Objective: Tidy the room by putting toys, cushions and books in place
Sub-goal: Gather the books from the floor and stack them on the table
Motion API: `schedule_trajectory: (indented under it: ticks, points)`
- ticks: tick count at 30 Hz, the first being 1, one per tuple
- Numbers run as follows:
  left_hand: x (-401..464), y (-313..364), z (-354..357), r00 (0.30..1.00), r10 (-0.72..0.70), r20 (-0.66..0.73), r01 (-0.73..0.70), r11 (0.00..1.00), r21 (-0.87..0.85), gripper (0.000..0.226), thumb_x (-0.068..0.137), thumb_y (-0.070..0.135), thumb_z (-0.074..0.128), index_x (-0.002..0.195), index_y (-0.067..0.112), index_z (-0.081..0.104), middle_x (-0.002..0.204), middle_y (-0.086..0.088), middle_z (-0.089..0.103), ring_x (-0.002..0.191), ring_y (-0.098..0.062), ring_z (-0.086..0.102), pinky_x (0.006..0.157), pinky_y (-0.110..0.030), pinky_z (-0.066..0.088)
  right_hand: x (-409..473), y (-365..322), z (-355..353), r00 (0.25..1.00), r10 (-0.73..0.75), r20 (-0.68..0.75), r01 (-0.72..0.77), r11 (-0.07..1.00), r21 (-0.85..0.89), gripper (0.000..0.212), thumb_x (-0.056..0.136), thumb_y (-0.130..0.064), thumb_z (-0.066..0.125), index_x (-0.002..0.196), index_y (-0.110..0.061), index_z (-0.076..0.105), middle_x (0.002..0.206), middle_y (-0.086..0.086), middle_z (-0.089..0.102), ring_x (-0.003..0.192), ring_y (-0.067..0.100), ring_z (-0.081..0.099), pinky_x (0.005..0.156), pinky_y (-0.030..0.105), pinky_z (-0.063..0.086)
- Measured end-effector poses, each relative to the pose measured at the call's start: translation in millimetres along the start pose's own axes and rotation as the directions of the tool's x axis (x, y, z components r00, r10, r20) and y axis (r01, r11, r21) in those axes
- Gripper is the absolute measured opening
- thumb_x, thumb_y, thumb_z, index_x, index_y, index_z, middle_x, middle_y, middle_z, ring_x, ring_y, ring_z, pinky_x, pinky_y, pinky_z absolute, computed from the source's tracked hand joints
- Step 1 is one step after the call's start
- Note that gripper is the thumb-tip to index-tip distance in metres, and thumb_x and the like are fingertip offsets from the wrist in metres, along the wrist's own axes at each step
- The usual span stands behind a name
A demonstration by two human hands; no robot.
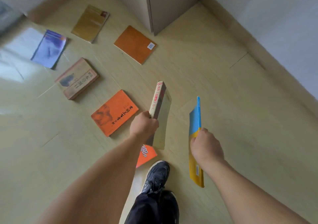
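My left hand (143,126) grips a cream-spined book (160,106) with red lettering, held off the floor on edge. My right hand (206,146) grips a thin blue and yellow book (195,120), also held on edge. Several books lie flat on the pale floor: an orange one with black characters (114,112), a beige one (77,79), a purple one (49,49), a mustard one (90,24) and a plain orange-brown one (135,44). Another orange book (146,154) shows partly beneath my left forearm.
A beige cabinet (160,5) stands at the back centre, its corner close to the orange-brown book. White walls with a wooden skirting run along the right (258,39). My dark shoe (157,173) is planted on the floor near the partly hidden orange book.
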State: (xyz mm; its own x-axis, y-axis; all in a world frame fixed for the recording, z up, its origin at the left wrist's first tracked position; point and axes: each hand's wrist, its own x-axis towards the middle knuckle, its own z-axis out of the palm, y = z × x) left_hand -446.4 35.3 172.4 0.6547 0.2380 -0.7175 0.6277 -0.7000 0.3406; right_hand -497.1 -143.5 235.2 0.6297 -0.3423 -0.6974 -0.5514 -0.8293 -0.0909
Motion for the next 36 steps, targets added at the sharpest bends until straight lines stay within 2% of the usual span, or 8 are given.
schedule_trajectory:
  ticks: [9, 12, 15, 19, 24, 29, 32, 36]
  points:
    - [-259.3, 7.0, -225.5, 0.989, -0.009, -0.149, -0.015, 0.987, -0.160, 0.020, 0.067, 0.020, 0.064, 0.087, 0.020, 0.060, 0.082, -0.002, 0.066, 0.082, -0.027, 0.066, 0.075, -0.041, 0.060, -240.4, -82.0, -141.5, 0.977, -0.213, 0.005, 0.213, 0.976, 0.044, 0.024, 0.097, -0.015, 0.042, 0.116, -0.006, 0.052, 0.118, 0.014, 0.061, 0.107, 0.036, 0.059, 0.076, 0.031, 0.041]
    - [-354.7, -22.4, -281.1, 0.976, -0.016, -0.216, -0.037, 0.970, -0.238, 0.021, 0.072, 0.017, 0.065, 0.093, 0.022, 0.061, 0.082, -0.001, 0.067, 0.080, -0.024, 0.066, 0.071, -0.035, 0.057, -327.0, -98.0, -161.7, 0.945, -0.326, 0.010, 0.326, 0.945, 0.033, 0.024, 0.097, -0.017, 0.043, 0.116, -0.005, 0.053, 0.119, 0.014, 0.061, 0.108, 0.035, 0.059, 0.075, 0.030, 0.039]
    - [-440.2, -74.9, -306.8, 0.945, -0.091, -0.313, 0.011, 0.968, -0.249, 0.024, 0.074, 0.023, 0.065, 0.097, 0.024, 0.061, 0.086, -0.001, 0.067, 0.082, -0.027, 0.065, 0.073, -0.038, 0.057, -397.3, -109.6, -159.7, 0.908, -0.417, 0.034, 0.418, 0.908, -0.010, 0.023, 0.096, -0.015, 0.044, 0.115, -0.005, 0.054, 0.117, 0.014, 0.062, 0.106, 0.035, 0.060, 0.074, 0.029, 0.039]
    - [-525.0, -159.7, -322.5, 0.889, -0.289, -0.354, 0.137, 0.908, -0.396, 0.024, 0.074, 0.026, 0.064, 0.097, 0.022, 0.063, 0.089, -0.003, 0.068, 0.081, -0.028, 0.065, 0.074, -0.042, 0.059, -475.4, -134.0, -141.4, 0.848, -0.525, 0.068, 0.530, 0.844, -0.081, 0.025, 0.092, -0.012, 0.044, 0.112, -0.005, 0.058, 0.113, 0.015, 0.063, 0.102, 0.035, 0.061, 0.071, 0.029, 0.042]
    - [-595.4, -266.5, -342.3, 0.824, -0.473, -0.313, 0.223, 0.778, -0.588, 0.022, 0.076, 0.025, 0.067, 0.097, 0.019, 0.064, 0.090, -0.002, 0.067, 0.080, -0.022, 0.064, 0.066, -0.031, 0.053, -556.0, -190.2, -95.3, 0.722, -0.672, 0.165, 0.692, 0.698, -0.182, 0.020, 0.090, -0.014, 0.047, 0.105, -0.005, 0.057, 0.114, 0.017, 0.063, 0.096, 0.033, 0.058, 0.069, 0.028, 0.037]
    - [-647.9, -380.9, -366.1, 0.720, -0.628, -0.296, 0.273, 0.648, -0.711, 0.025, 0.074, 0.030, 0.065, 0.098, 0.022, 0.064, 0.090, 0.002, 0.068, 0.079, -0.021, 0.066, 0.071, -0.034, 0.057, -654.2, -263.5, -18.7, 0.564, -0.778, 0.278, 0.825, 0.514, -0.235, 0.007, 0.092, -0.017, 0.045, 0.095, -0.011, 0.048, 0.094, 0.009, 0.051, 0.085, 0.030, 0.051, 0.067, 0.028, 0.035]
    - [-674.8, -459.5, -395.2, 0.633, -0.713, -0.303, 0.293, 0.583, -0.758, 0.021, 0.072, 0.030, 0.066, 0.091, 0.022, 0.064, 0.086, 0.004, 0.069, 0.076, -0.019, 0.066, 0.068, -0.030, 0.054, -715.6, -307.3, 39.2, 0.487, -0.805, 0.340, 0.874, 0.446, -0.194, 0.011, 0.090, -0.017, 0.043, 0.092, -0.011, 0.051, 0.089, 0.006, 0.054, 0.078, 0.026, 0.055, 0.060, 0.031, 0.044]
    - [-699.7, -542.4, -433.8, 0.521, -0.796, -0.309, 0.309, 0.513, -0.801, 0.019, 0.069, 0.027, 0.067, 0.088, 0.021, 0.064, 0.082, 0.004, 0.066, 0.073, -0.020, 0.062, 0.060, -0.026, 0.044, -782.9, -354.6, 99.5, 0.457, -0.812, 0.363, 0.889, 0.427, -0.164, 0.012, 0.090, -0.016, 0.042, 0.093, -0.011, 0.052, 0.086, 0.006, 0.055, 0.073, 0.023, 0.057, 0.059, 0.033, 0.050]
